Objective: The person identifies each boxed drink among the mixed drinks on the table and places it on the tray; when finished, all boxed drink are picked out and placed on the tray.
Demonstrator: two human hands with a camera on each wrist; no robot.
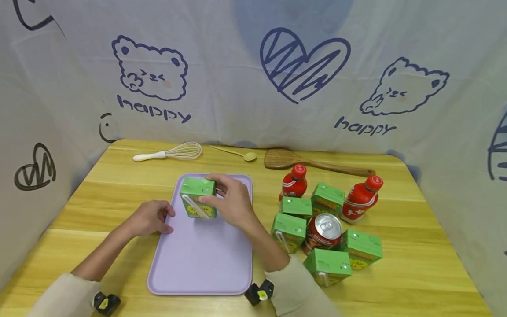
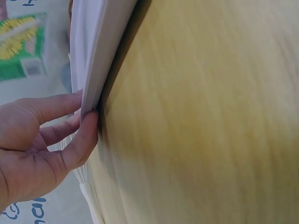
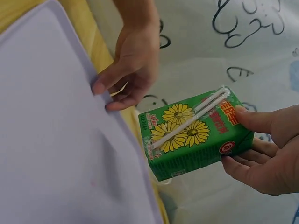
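My right hand [image 1: 233, 200] grips a green drink carton [image 1: 200, 198] with yellow flowers and a wrapped straw on its front. In the right wrist view the carton [image 3: 191, 128] hangs over the lilac tray's far end, held between the thumb on one side and the fingers on the other. My left hand [image 1: 150, 218] is at the left edge of the tray [image 1: 202, 264]. Seen from the left wrist, that hand [image 2: 51, 135] pinches the tray's rim [image 2: 100, 60] between thumb and fingers. No other object lies on the tray.
Right of the tray stand several green cartons [image 1: 326, 266], two red bottles [image 1: 358, 200] and a drink can [image 1: 322, 231], close together. Along the table's back edge lie a whisk [image 1: 182, 152], a yellow spoon [image 1: 247, 156] and a wooden spatula [image 1: 281, 158]. A printed cloth [image 1: 225, 79] hangs behind.
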